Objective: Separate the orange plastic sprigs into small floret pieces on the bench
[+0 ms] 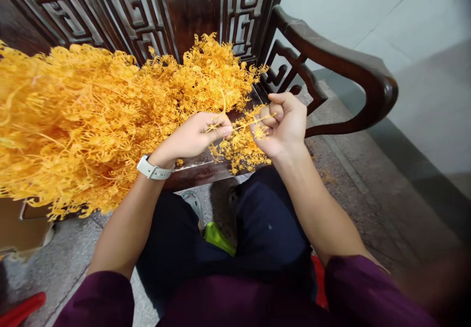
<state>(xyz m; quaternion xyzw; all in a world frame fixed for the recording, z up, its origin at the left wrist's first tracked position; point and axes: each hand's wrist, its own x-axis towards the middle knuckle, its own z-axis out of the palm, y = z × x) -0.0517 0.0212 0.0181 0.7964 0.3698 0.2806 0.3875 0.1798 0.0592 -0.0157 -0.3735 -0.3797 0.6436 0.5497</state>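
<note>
My left hand (pixel 200 133), with a pale watch on its wrist, pinches the stem of a yellow artificial plant sprig (pixel 224 102) between thumb and fingers. To its right, my right hand (pixel 285 123) is turned palm up with its fingers curled. A small yellow sprig piece (pixel 259 132) lies across those fingers, its tips sticking out towards my left hand. Below and between the hands, a small pile of yellow sprigs (pixel 243 155) rests on the wooden bench seat (pixel 198 174). Exactly how the right fingertips grip is partly hidden.
A large heap of yellow artificial foliage (pixel 84 121) covers the left of the bench, against its carved dark backrest (pixel 195 8). The curved armrest (pixel 353 72) stands at right. A cardboard box (pixel 25 229) sits on the floor at left, and something bright green (pixel 218 238) shows between my legs.
</note>
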